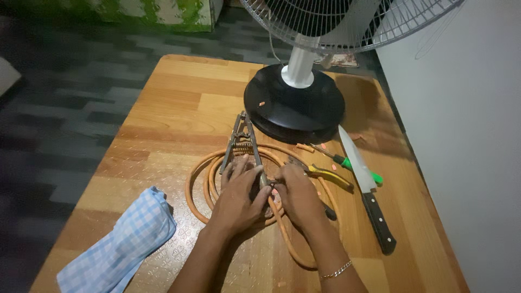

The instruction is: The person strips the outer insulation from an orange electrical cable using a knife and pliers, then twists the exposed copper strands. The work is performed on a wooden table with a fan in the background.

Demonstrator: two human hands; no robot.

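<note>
Head view showed both hands, left hand (237, 191) and right hand (296, 194), pinching the clamp (245, 142) onto orange cable (202, 174); steady pressure seemed wise.

- Under the left hand (239, 195) and the right hand (296, 194), the part of the metal clamp (242, 135) being worked on is hidden; what the fingertips grip cannot be told.
- The orange cable (198, 179) is covered where it passes beneath both hands.
- Beyond the hands, the fan (296, 97) is cut off by the top edge.
- Right of the right hand, the pliers (325, 174) are partly hidden.
- The small orange bits (304, 147) are too small to identify.
- The surface (179, 97) is cut off below.
</note>
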